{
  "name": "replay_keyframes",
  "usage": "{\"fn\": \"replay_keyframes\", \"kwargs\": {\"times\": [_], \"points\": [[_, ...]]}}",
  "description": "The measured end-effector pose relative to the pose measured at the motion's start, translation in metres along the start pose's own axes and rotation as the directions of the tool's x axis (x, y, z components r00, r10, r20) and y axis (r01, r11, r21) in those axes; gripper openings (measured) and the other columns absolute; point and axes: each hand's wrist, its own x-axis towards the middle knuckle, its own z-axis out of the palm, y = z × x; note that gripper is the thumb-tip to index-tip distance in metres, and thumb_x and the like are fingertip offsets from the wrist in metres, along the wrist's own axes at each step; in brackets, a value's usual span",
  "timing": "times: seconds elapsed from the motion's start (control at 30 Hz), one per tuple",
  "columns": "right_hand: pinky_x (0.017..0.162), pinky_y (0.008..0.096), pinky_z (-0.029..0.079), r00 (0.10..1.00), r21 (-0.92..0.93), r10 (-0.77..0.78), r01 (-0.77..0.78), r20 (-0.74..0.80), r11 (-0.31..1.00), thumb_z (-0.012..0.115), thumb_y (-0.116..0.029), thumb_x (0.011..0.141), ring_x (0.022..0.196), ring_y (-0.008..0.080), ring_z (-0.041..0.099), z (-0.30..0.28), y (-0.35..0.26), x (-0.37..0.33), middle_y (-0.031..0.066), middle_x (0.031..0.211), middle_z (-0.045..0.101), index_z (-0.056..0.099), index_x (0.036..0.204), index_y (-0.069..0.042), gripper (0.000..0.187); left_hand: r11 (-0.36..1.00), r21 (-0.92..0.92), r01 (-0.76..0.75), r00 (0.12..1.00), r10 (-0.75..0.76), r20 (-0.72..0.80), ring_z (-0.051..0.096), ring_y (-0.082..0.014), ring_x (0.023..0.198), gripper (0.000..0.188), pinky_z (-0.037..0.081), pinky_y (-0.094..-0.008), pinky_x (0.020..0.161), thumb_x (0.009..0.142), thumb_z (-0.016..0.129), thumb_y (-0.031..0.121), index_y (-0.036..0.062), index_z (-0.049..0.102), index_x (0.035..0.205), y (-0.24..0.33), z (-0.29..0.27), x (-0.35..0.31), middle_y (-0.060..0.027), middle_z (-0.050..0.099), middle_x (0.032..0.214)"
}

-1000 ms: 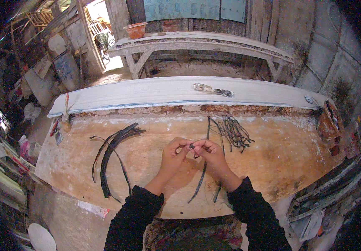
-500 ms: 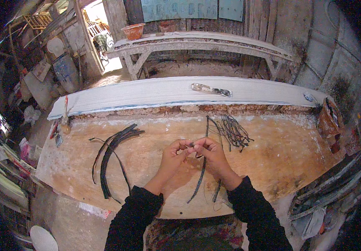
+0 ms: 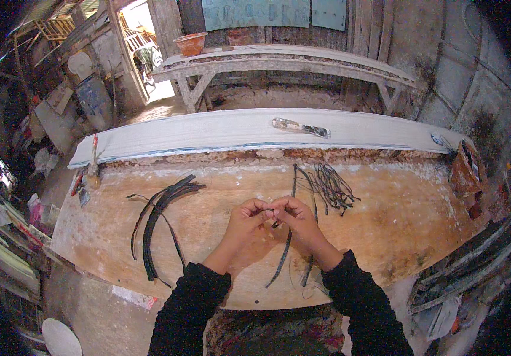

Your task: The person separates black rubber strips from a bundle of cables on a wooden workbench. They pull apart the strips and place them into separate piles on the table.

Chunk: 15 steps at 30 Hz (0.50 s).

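My left hand (image 3: 248, 215) and my right hand (image 3: 296, 213) meet fingertip to fingertip above the middle of the wooden table. Both are closed in a pinch on a small dark strip (image 3: 275, 225), mostly hidden by the fingers. A long black strip (image 3: 280, 261) lies under my right hand and runs toward the table's near edge. Just beyond that hand is a tangled bundle of thin black strips (image 3: 334, 187). To the left of my hands rests a curved bunch of wider black strips (image 3: 152, 237), with a few loose ones beside it.
A white board (image 3: 208, 133) spans the table's far side and carries a dirty-handled tool (image 3: 301, 127). Brushes (image 3: 93, 169) stand at the left end. On the right edge sits a rusty brown container (image 3: 468, 166). Behind is a whitish bench (image 3: 326, 59) with an orange pot (image 3: 191, 44).
My fingers have shifted slightly around the small dark strip, and less of it shows between the fingertips. The strips on the table have not moved.
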Motion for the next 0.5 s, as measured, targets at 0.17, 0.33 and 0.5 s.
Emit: {"fn": "replay_keyframes", "kwargs": {"times": [0.17, 0.33, 0.5], "points": [[0.070, 0.0203, 0.041, 0.996, -0.017, 0.084, -0.084, -0.031, 0.996, 0.056, -0.016, 0.085, 0.077, 0.0063, 0.050, 0.006, -0.011, -0.004, -0.0018, 0.084, 0.055, 0.055, 0.095, -0.007, 0.014, 0.998, 0.030, 0.063, 0.998, -0.062, -0.030, 0.057, -0.0071, 0.067, 0.007, 0.038, -0.0180, 0.051, 0.080, 0.061, 0.007, 0.0051, 0.056, 0.084, -0.005, -0.006, 0.001, -0.0025, 0.062, 0.076], [0.065, 0.0199, 0.039, 0.996, -0.137, -0.063, 0.055, -0.058, 0.989, 0.052, -0.003, 0.083, 0.073, 0.0054, 0.049, 0.009, -0.003, -0.004, -0.0023, 0.077, 0.048, 0.047, 0.088, -0.007, 0.008, 0.996, -0.045, 0.077, 0.994, -0.080, -0.080, 0.057, -0.0096, 0.064, 0.005, 0.042, -0.0208, 0.053, 0.081, 0.058, 0.004, 0.0045, 0.053, 0.083, 0.001, -0.006, 0.001, -0.0043, 0.061, 0.075], [0.061, 0.0202, 0.034, 0.983, -0.202, -0.181, 0.176, -0.010, 0.963, 0.049, -0.005, 0.083, 0.069, 0.0060, 0.038, 0.008, 0.011, -0.003, -0.0038, 0.074, 0.041, 0.044, 0.081, -0.009, 0.007, 0.993, -0.120, 0.003, 0.995, -0.015, -0.102, 0.058, -0.0120, 0.065, 0.004, 0.046, -0.0239, 0.057, 0.081, 0.057, 0.004, 0.0040, 0.053, 0.082, 0.002, -0.014, 0.006, -0.0063, 0.060, 0.079]]}}
